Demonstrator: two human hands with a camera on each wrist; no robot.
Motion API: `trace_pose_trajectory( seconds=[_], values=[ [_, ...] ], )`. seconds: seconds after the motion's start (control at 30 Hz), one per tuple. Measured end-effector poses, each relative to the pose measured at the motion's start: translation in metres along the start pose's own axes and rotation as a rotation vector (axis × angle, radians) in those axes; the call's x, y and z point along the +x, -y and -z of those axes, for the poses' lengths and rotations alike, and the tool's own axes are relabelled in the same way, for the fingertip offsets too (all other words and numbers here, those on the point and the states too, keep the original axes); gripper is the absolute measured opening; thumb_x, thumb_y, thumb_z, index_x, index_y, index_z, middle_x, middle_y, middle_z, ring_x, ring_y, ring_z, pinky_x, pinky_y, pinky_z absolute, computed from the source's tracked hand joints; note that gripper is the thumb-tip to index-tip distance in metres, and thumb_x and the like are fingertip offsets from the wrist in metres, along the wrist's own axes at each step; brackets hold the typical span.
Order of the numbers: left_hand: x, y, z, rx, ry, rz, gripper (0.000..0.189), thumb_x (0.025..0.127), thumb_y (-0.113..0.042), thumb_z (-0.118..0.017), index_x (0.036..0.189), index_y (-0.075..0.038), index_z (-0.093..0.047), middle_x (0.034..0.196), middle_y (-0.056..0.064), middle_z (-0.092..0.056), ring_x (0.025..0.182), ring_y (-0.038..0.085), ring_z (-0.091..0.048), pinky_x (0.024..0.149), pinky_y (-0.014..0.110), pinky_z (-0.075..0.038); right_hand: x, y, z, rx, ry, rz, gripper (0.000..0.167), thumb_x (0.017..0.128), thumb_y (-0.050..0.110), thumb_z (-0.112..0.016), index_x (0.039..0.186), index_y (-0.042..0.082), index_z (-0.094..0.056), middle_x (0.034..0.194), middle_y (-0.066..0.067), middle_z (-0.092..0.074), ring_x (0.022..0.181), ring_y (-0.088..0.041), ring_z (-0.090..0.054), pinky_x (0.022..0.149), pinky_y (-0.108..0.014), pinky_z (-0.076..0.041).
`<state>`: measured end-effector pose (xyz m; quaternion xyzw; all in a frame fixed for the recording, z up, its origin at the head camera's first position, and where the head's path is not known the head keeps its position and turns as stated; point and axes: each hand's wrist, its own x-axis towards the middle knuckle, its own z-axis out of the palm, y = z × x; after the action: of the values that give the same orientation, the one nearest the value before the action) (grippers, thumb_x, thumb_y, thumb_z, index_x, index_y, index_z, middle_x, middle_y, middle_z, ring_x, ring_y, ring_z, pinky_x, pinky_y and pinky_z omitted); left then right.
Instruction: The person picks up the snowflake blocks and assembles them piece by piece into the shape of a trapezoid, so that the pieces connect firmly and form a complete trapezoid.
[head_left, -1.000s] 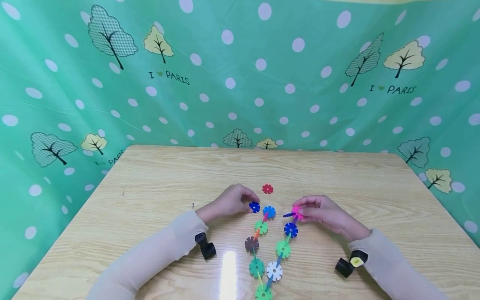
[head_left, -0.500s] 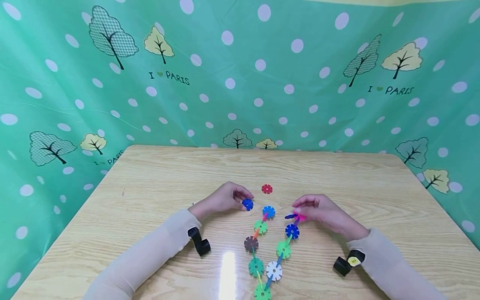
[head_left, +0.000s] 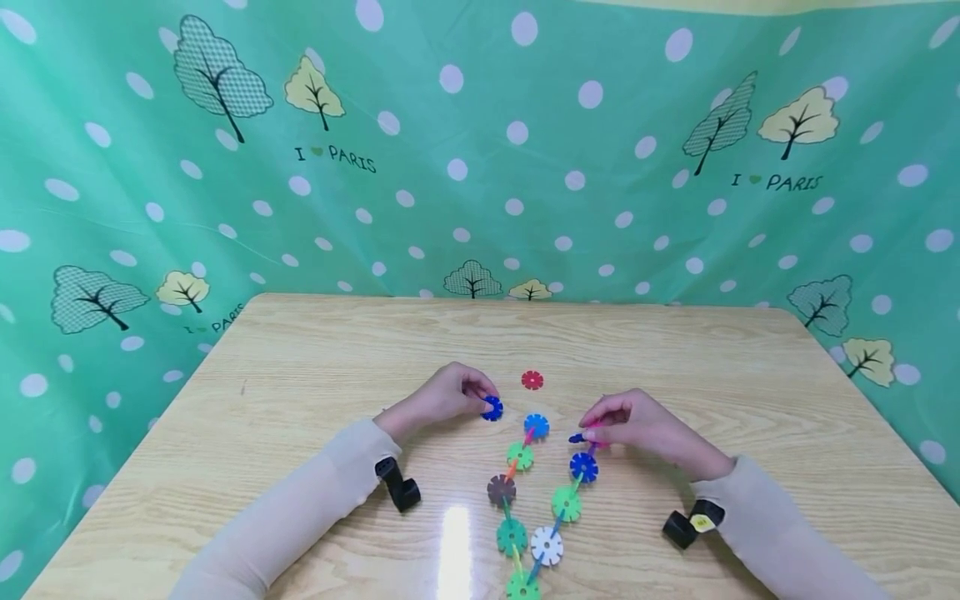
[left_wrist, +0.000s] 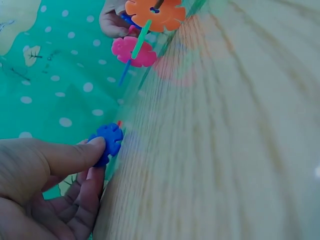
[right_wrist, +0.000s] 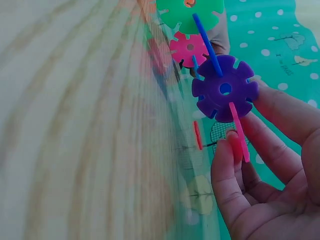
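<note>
Between thumb and fingers my left hand [head_left: 452, 396] pinches a dark blue notched plastic disc [head_left: 492, 408], seen close up in the left wrist view as a blue disc [left_wrist: 110, 142]. My right hand [head_left: 641, 422] pinches a pink notched disc [head_left: 601, 432], mostly covered by the fingers; it stands edge-on in the right wrist view, slotted into a purple-blue disc [right_wrist: 225, 90]. A small blue disc [head_left: 576, 438] shows edge-on beside the right fingertips. The pink disc ends one branch of a V-shaped chain of interlocked discs; a light blue disc [head_left: 536, 426] ends the other branch.
A loose red disc [head_left: 532, 380] lies beyond the chain. The branches run through a brown disc [head_left: 502, 490] and a white disc [head_left: 547, 546], meeting at a green disc [head_left: 523, 586] by the near frame edge. A polka-dot curtain [head_left: 420, 167] hangs behind the wooden table [head_left: 337, 333].
My left hand has drawn left, carrying the dark blue disc away from the light blue disc. The right hand has dipped slightly and the pink disc has turned in its fingers.
</note>
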<state>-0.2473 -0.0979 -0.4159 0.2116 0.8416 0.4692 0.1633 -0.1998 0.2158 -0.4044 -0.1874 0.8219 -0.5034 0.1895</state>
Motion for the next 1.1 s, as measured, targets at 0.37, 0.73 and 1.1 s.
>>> trace_pose_trajectory(
  seconds=[0.37,0.73,1.1],
  values=[
    [-0.002,-0.015,-0.006,-0.018,0.001,-0.054,0.009,0.083,-0.002,-0.067,0.092,-0.002,-0.067,0.082,0.003,-0.065,0.074,0.013,-0.060,0.067,0.024,-0.053,-0.001,0.001,-0.004,0.084,0.000,-0.074,0.032,0.085,0.019,-0.070,0.105,-0.005,-0.065,0.096,-0.012,-0.067,0.082,-0.020,-0.067,0.077,-0.028,-0.055],
    [-0.010,-0.048,-0.026,-0.179,0.002,-0.066,0.016,0.083,-0.004,-0.069,0.097,0.002,-0.070,0.084,0.007,-0.069,0.071,0.028,-0.065,0.064,0.037,-0.057,0.002,-0.002,-0.008,0.153,-0.014,-0.014,0.028,0.084,0.016,-0.070,0.098,-0.008,-0.067,0.095,-0.011,-0.066,0.082,-0.020,-0.067,0.075,-0.034,-0.057],
    [-0.005,-0.054,-0.045,-0.294,0.042,0.008,0.016,0.083,-0.003,-0.069,0.097,0.004,-0.068,0.081,0.008,-0.068,0.065,0.016,-0.065,0.064,0.032,-0.058,0.000,-0.001,-0.010,0.212,-0.024,-0.004,0.035,0.085,0.013,-0.070,0.106,-0.014,-0.061,0.105,-0.019,-0.062,0.086,-0.024,-0.068,0.078,-0.035,-0.057]
  ],
)
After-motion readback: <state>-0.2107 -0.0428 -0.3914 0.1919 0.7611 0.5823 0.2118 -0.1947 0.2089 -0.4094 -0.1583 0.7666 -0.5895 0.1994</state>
